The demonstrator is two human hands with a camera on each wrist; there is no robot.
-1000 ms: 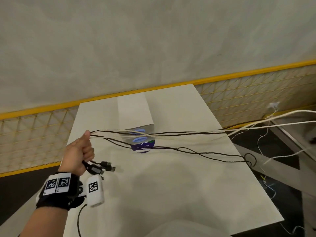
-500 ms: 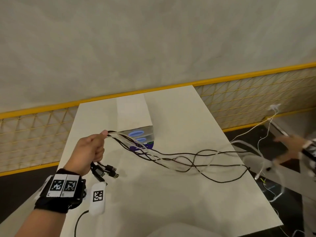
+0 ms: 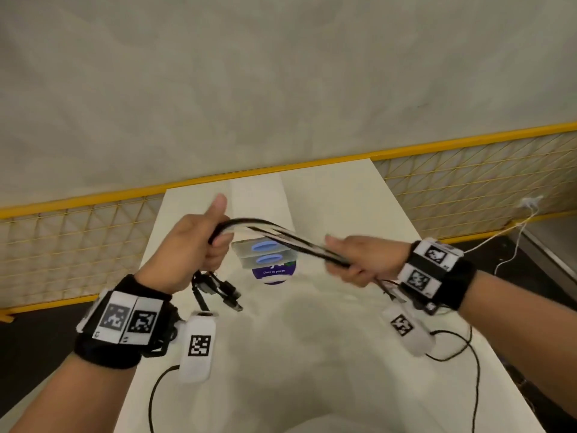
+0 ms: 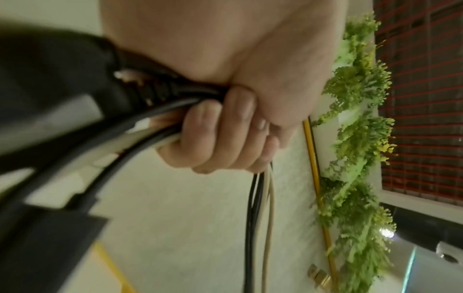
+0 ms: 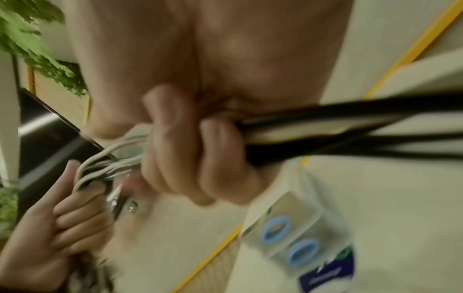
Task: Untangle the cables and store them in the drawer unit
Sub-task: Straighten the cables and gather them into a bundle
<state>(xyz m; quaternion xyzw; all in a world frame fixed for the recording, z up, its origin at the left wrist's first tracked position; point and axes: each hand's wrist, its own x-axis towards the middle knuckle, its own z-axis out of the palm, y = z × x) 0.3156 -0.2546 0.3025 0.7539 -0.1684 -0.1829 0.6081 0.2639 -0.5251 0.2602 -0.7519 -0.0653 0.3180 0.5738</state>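
A bundle of black and white cables (image 3: 281,237) arches between my two hands above the white table (image 3: 327,354). My left hand (image 3: 199,245) grips one end in a fist, thumb up, with several black plugs (image 3: 223,292) dangling below it. My right hand (image 3: 359,260) grips the bundle further along, fingers curled round it. In the left wrist view the fingers (image 4: 225,134) wrap the cables (image 4: 258,228). The right wrist view shows the cables (image 5: 350,126) passing through my fist. The small clear drawer unit (image 3: 265,253) with blue oval handles stands on the table behind the bundle.
A purple and white round item (image 3: 274,271) lies under the drawer unit. A yellow mesh fence (image 3: 468,189) runs behind the table. A thin white wire (image 3: 512,239) trails off at the right. Black wrist-camera leads (image 3: 462,348) loop on the table. Green foliage (image 4: 355,158) hangs nearby.
My right hand has come in from the far right and taken hold of the bundle. The slack cables, spread across the table before, are now gathered tight between both hands.
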